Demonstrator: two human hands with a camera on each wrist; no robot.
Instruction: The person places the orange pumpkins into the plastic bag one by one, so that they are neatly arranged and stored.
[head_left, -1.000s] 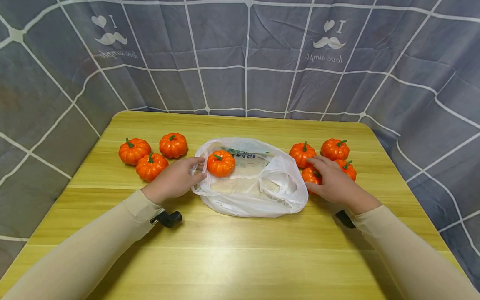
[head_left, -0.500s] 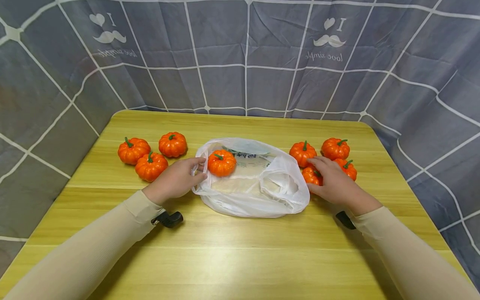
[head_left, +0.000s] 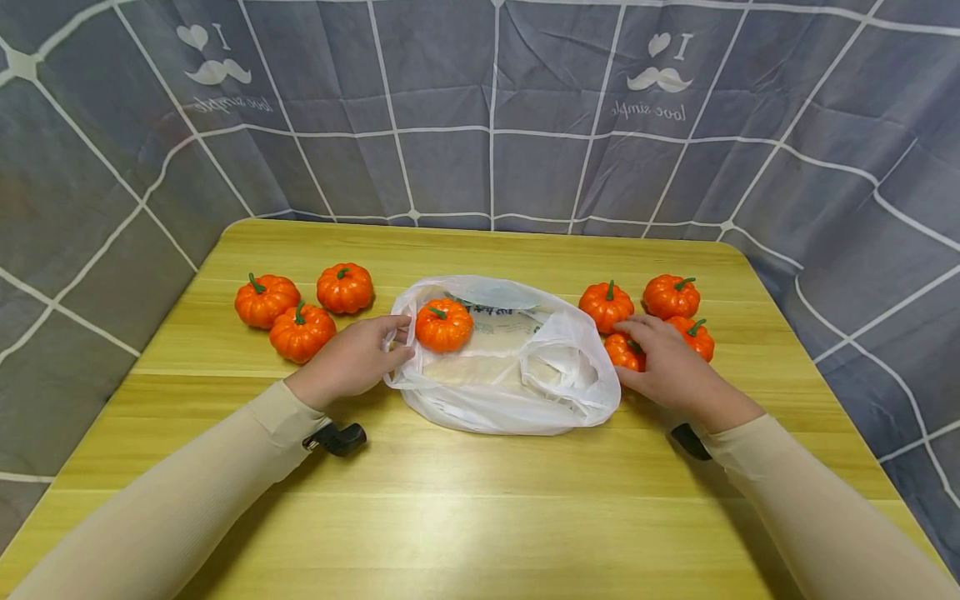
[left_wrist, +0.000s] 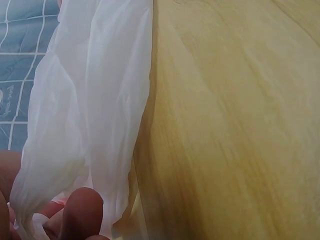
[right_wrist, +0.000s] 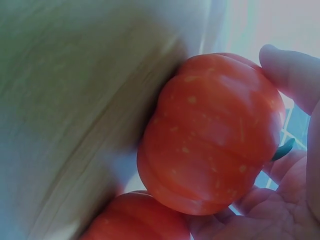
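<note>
A white plastic bag (head_left: 487,414) lies with its mouth spread in the middle of the table, and one small orange pumpkin (head_left: 444,326) sits inside it at the left. My left hand (head_left: 351,358) grips the bag's left rim; in the left wrist view the thumb (left_wrist: 84,212) shows beside the white film. At the bag's right side my right hand (head_left: 670,369) holds another pumpkin (right_wrist: 212,135) between thumb and fingers, its green stem toward the palm. This pumpkin is partly hidden by the hand in the head view.
Other pumpkins stand close round the right hand: one behind it (head_left: 606,307), one at the far right (head_left: 671,297) and one partly covered (head_left: 696,337). Several more pumpkins (head_left: 303,333) are grouped left of the bag. A grey checked curtain (head_left: 442,175) surrounds the wooden table (head_left: 480,517).
Both hands keep nearly the same places. The whole head view has shifted very slightly; the bag and pumpkins look otherwise unchanged.
</note>
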